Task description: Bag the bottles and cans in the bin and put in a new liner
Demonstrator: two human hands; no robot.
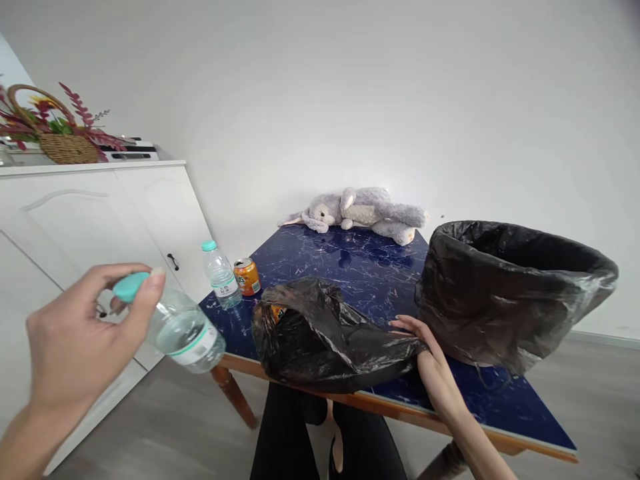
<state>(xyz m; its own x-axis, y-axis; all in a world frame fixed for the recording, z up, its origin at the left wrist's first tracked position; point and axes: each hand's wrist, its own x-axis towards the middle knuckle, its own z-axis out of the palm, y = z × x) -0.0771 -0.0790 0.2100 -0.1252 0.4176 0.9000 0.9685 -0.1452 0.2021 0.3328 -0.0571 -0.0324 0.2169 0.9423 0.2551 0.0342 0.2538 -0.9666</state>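
My left hand (95, 320) pinches the turquoise cap of a clear plastic water bottle (187, 333), which hangs tilted in front of the table's left edge with some water in it. My right hand (423, 347) is at the right end of a black plastic bag (345, 340), holding its edge; the fingers reach out to the left and the thumb is hidden. The bag lies loosely on the table, and a bit of orange, can-like printing shows within it. Behind it on the left stand a second water bottle (220, 277) and an orange drink can (247, 277).
On the blue marble-patterned table (300, 257), a bin lined with a black bag (500, 300) stands at the right. A grey plush rabbit (360, 212) lies at the far end by the wall. Left is a white cabinet (100, 220) with a flower basket (67, 147) on top.
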